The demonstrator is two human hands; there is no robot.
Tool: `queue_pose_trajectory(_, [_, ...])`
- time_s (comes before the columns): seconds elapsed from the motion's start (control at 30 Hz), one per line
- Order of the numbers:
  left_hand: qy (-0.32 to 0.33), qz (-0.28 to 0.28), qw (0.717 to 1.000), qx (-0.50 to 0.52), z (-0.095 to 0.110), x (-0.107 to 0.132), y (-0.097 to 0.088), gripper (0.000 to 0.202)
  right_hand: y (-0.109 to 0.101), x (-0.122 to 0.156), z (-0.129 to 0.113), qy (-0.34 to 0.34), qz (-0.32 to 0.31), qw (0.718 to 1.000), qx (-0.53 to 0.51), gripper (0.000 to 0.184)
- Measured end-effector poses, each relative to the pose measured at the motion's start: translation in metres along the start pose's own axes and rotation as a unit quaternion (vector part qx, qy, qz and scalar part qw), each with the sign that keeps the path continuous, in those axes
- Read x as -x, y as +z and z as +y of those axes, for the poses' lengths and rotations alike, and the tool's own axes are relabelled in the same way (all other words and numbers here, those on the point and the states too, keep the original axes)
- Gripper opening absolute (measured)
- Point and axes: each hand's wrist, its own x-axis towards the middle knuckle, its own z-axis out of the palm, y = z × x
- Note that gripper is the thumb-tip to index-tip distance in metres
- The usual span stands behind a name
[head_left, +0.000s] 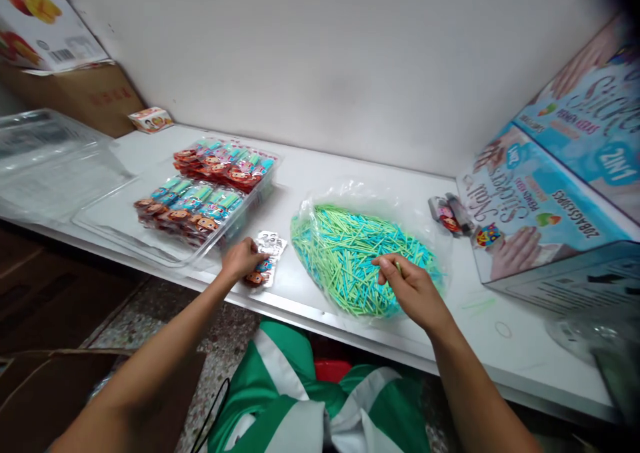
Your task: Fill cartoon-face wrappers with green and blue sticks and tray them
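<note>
My left hand [241, 260] is closed on a small silver printed packet [270, 245] at the front edge of the table. A cartoon figure shows on the packet's lower part. My right hand [407, 286] is closed in a pinch above an open clear plastic bag [345, 192]. What looks like a thin green stick [399, 268] shows at its fingers. Many thin green and blue sticks [345, 260] lie loose in the bag. Left of the packet, a clear plastic tray [187, 261] carries rows of filled cartoon packets [200, 210].
Clear plastic containers [45, 166] stand at the far left, by a brown carton [100, 96] and a small box [151, 119]. Blue printed boxes [540, 206] stand on the right, with a few small packets [450, 214] beside them. A white wall [320, 60] closes off the back.
</note>
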Motion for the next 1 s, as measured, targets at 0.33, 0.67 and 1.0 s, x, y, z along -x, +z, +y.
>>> queue_pose_trajectory(0.33, [0.044,0.023,0.879,0.475,0.036,0.036,-0.019,0.032,0.021,0.005,0.009,0.050,0.023,0.996,-0.066,0.031])
queue_pose_trajectory(0.67, [0.063,-0.237,0.695,0.676,0.135,0.096,0.011,0.027,0.068,0.003,0.009,0.032,-0.103,0.981,-0.162,0.026])
queue_pose_trajectory(1.0, [0.022,-0.192,0.706,0.682,0.152,0.089,0.030,0.023,0.041,0.014,0.023,0.041,-0.140,0.983,-0.113,0.031])
